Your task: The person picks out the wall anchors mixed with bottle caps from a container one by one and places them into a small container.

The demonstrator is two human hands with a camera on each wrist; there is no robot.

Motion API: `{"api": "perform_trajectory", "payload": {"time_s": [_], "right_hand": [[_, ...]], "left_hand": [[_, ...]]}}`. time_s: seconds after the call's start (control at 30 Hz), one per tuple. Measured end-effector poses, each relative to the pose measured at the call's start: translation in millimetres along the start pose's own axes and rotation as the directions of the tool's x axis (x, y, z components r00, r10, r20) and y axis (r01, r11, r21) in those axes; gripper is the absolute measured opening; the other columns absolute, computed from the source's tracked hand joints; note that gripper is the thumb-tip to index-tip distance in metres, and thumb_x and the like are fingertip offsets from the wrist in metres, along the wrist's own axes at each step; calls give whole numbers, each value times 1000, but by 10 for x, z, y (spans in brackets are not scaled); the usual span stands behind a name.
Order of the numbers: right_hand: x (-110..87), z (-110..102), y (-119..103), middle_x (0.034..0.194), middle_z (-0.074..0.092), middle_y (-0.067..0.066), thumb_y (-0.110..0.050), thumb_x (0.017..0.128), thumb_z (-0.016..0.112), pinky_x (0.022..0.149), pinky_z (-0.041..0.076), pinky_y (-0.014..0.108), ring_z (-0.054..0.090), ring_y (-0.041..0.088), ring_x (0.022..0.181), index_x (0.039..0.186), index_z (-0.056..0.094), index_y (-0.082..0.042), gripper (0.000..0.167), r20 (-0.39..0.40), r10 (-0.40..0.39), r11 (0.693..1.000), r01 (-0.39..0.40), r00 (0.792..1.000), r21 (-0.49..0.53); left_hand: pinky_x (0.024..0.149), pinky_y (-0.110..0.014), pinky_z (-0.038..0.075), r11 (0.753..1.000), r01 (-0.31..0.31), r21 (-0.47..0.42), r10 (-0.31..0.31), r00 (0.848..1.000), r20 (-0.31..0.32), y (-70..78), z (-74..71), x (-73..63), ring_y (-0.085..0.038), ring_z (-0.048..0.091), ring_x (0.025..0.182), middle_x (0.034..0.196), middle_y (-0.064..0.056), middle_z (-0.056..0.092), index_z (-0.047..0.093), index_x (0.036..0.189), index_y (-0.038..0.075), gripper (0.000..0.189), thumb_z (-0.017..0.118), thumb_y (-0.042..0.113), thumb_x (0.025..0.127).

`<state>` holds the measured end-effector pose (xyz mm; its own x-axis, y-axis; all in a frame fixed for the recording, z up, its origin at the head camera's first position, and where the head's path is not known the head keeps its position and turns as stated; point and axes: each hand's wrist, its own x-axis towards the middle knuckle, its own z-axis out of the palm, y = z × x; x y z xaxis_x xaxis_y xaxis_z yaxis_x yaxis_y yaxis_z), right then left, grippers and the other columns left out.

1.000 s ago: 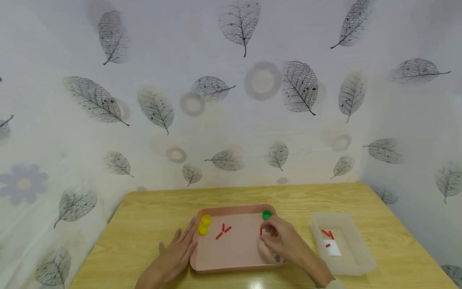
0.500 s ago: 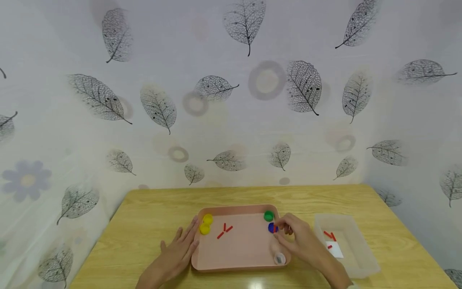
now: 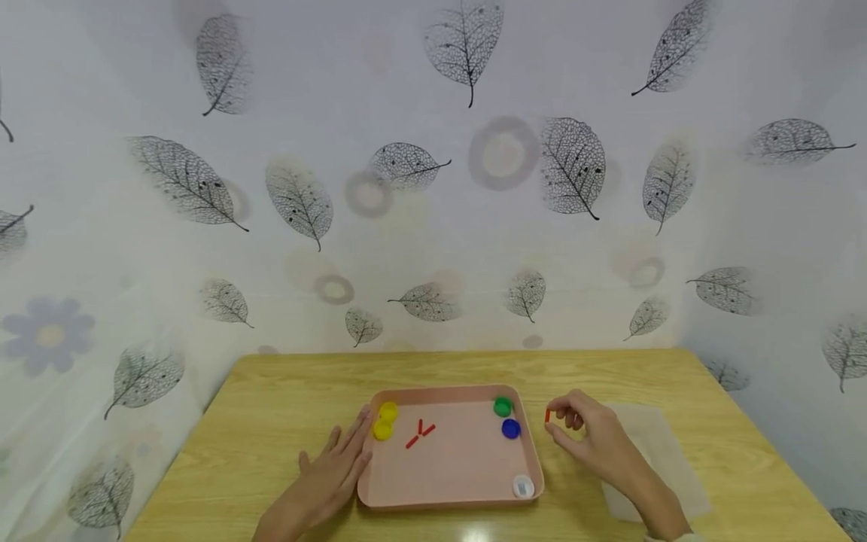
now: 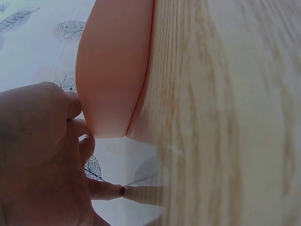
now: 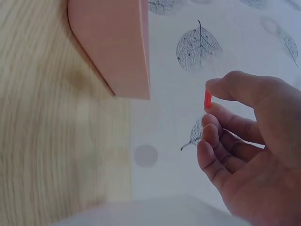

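My right hand (image 3: 599, 440) pinches a short red stick (image 3: 548, 415) upright between thumb and forefinger, just beyond the right rim of a pink tray (image 3: 460, 470). In the right wrist view the same red stick (image 5: 208, 99) spans thumb and fingertip, the other fingers loosely bent. Along the tray's left side my left hand (image 3: 328, 474) rests with straight fingers touching the wall. Three red sticks (image 3: 420, 433) lie in the tray in a Y-like arrangement. Two yellow caps (image 3: 384, 421) stand at its left; a green cap (image 3: 503, 407) and a blue cap (image 3: 511, 429) at its right.
A round white piece with a grey mark (image 3: 522, 487) sits in the tray's front right corner. Right of the tray, a translucent box (image 3: 670, 459) is partly hidden behind my right hand and forearm. A leaf-patterned sheet (image 3: 433, 226) hangs behind the wooden table (image 3: 291, 384).
My right hand has moved right with the red stick, from over the tray past its right rim, and now covers part of the box. My left hand stays put.
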<state>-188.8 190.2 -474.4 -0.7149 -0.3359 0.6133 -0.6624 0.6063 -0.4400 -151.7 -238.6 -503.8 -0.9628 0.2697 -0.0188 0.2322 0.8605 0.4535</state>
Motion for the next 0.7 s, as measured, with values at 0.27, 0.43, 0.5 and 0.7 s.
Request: {"api": "perform_trajectory", "payload": {"time_s": [0.27,0.43,0.5,0.7], "right_hand": [[-64,-178,127,85,58,-11,4,78,85,58,49,23,51,3,70,100,70,-10,30,-24,61,996,-62,998,-59],[-95,-257,186,85,58,-13,4,78,85,59,49,20,51,1,70,100,71,-10,29,-41,75,995,-77,996,-65],[-108,-289,210,85,59,-12,5,78,85,60,48,19,52,1,70,100,71,-9,29,-51,74,995,-77,996,-61],[-141,-374,278,86,60,-11,5,79,84,60,49,20,53,1,70,100,71,-7,28,-49,103,992,-107,993,-71]], "left_hand": [[93,-93,8,1000,8,5,-8,1000,4,5,6,6,-52,25,148,171,8,13,14,167,29,58,30,45,113],[92,-94,8,1000,3,-1,-3,1000,9,17,-11,-4,-53,25,148,171,7,13,15,167,27,58,31,44,113],[92,-93,8,1000,5,-2,-5,1000,10,19,-13,-2,-53,25,148,171,7,13,15,167,28,58,31,44,113],[92,-94,9,1000,-2,-6,2,1000,7,26,-24,-4,-53,24,148,171,7,12,14,167,27,58,31,44,113]]}}
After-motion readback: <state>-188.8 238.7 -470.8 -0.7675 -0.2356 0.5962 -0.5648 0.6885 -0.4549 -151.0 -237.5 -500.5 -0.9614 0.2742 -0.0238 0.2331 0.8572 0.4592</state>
